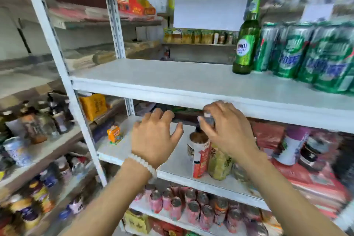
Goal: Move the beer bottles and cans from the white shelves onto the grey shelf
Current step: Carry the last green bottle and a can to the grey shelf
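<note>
Both hands reach into the middle white shelf (191, 170): left hand (155, 138) spread, empty; right hand (224, 130) pinches a bottle (207, 120) top near the front edge. Green bottle (247, 44) and cans (306, 53) above likely remain.

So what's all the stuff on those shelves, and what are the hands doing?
green bottle: one, upright, upper white shelf, right.
green cans: several, blurred, right of that bottle.
dark bottle: one, middle shelf, neck held.
red-and-white can: one, beside the dark bottle.
yellow-green pack: one, right of that can.
orange carton: one, small, middle shelf, left.
pink cans: many, lower shelf.
grey shelf: left, bottles and cans on it.
left hand: open, hovering, white bead bracelet.
right hand: grips the dark bottle's neck.
</note>
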